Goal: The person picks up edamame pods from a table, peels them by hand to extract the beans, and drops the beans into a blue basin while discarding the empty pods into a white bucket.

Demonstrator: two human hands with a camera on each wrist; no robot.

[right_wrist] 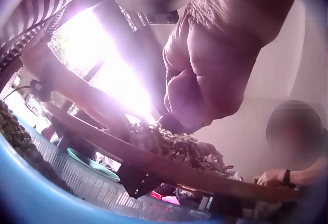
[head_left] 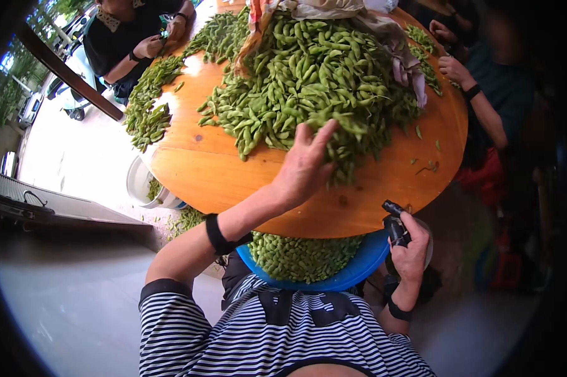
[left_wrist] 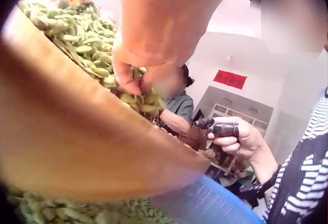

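My left hand (head_left: 301, 168) reaches over the round wooden table (head_left: 233, 185) to the near side of a big heap of green soybean pods (head_left: 315, 75). In the left wrist view its thumb and fingers pinch a few pods (left_wrist: 146, 103) at the heap's edge. My right hand (head_left: 412, 251) is raised beside the table's near right edge, its fingers loosely curled with nothing seen between them. Black wraps (left_wrist: 225, 129) cover its thumb and a finger. Below the table edge, between the two hands, a blue basin (head_left: 368, 254) holds many shelled green beans (head_left: 302, 254).
Smaller pod piles (head_left: 146, 116) lie along the table's left side. A cloth (head_left: 409, 60) drapes the heap's back and right. People's hands (head_left: 456, 70) work at the right and far left. A white bucket (head_left: 139, 182) stands below left, near pods (head_left: 189, 221) on the floor.
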